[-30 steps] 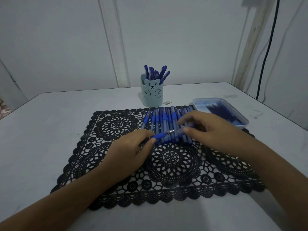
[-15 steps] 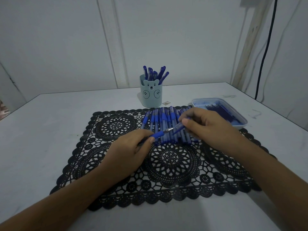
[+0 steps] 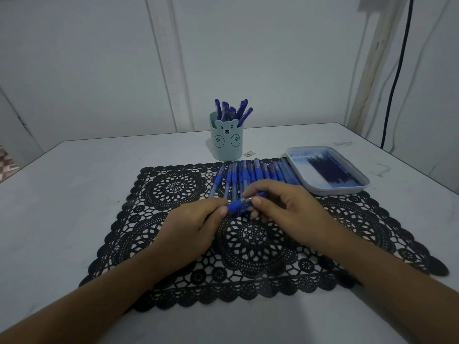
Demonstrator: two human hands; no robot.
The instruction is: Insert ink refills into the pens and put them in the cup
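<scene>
Both hands meet over the middle of the black lace placemat (image 3: 173,187): the left hand (image 3: 196,227) pinches the blue grip end of a pen (image 3: 238,206), and the right hand (image 3: 285,207) pinches its clear barrel end. The placemat lies on a pale, scuffed counter (image 3: 74,194) set against white panelled walls (image 3: 99,70). A black cable (image 3: 395,83) hangs beyond the placemat's far right corner. Along its far edge lies a row of pens (image 3: 248,173), their near ends hidden behind the hands. Just past that edge stands a bear-faced cup (image 3: 226,142) holding capped pens (image 3: 233,111). At the far right corner sits a tray (image 3: 330,191) of dark ink refills (image 3: 327,168), too blurred to count. Both forearms are cut off below. Bare counter lies left of the placemat and at its near edge.
</scene>
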